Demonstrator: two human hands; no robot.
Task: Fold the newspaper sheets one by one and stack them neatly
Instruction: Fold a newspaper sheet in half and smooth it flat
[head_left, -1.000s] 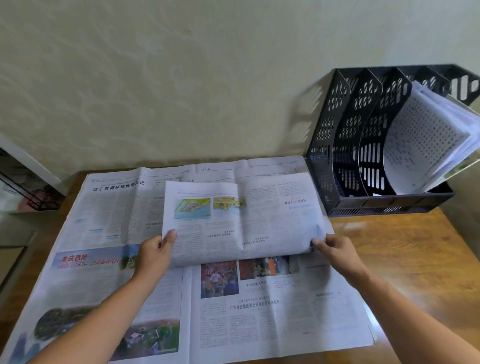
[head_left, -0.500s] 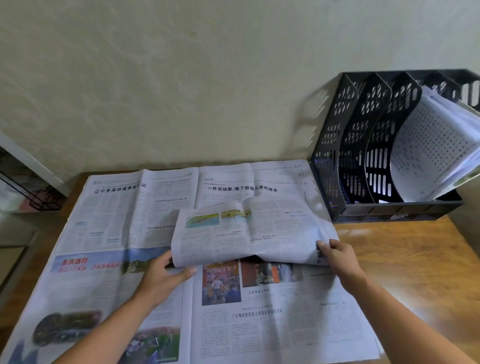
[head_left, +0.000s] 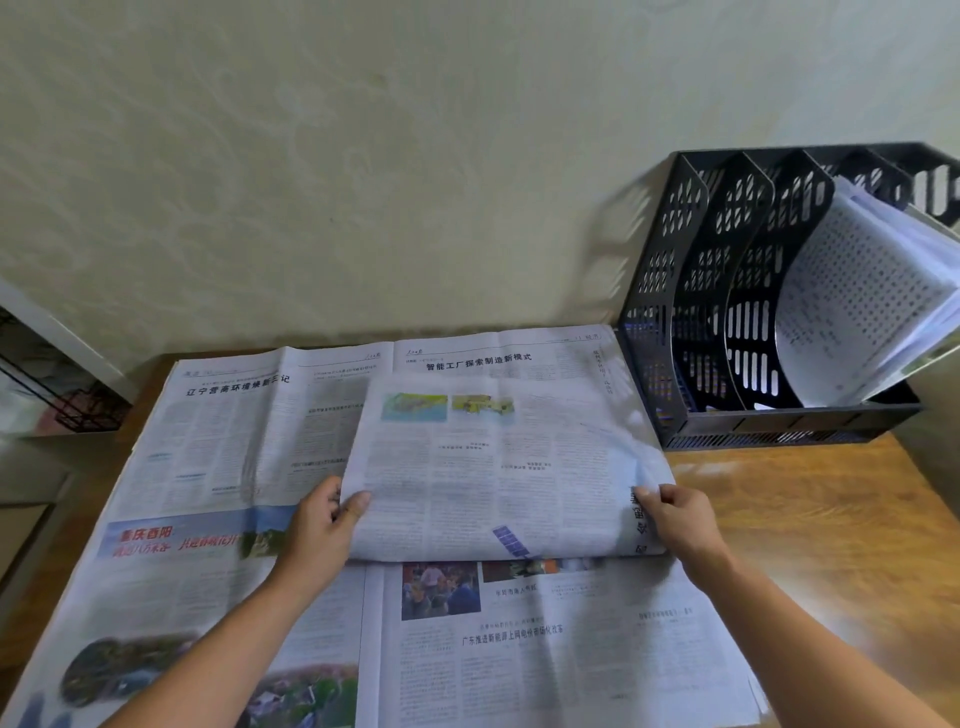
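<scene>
Two hands are on the folded newspaper sheet (head_left: 498, 467): your left hand (head_left: 319, 530) pinches its near left corner, thumb on top and fingers underneath, and your right hand (head_left: 675, 525) grips its near right edge with curled fingers. You are holding this sheet over the middle of the open newspaper spread (head_left: 218, 519) that covers most of the wooden table (head_left: 831, 545). It is a rectangle of grey print with two small coloured pictures near its far left corner and a vertical crease down its middle. Its near edge is rounded, not yet pressed flat, and it overlaps coloured photographs on the spread beneath. You can read large headlines on the spread at the far side.

To your right, the black file rack (head_left: 691, 322) stands against the wall, touching the far right corner of the spread. Its first two slots look bare; the third holds curved white printed papers (head_left: 857, 306) that lean out to the right.
</scene>
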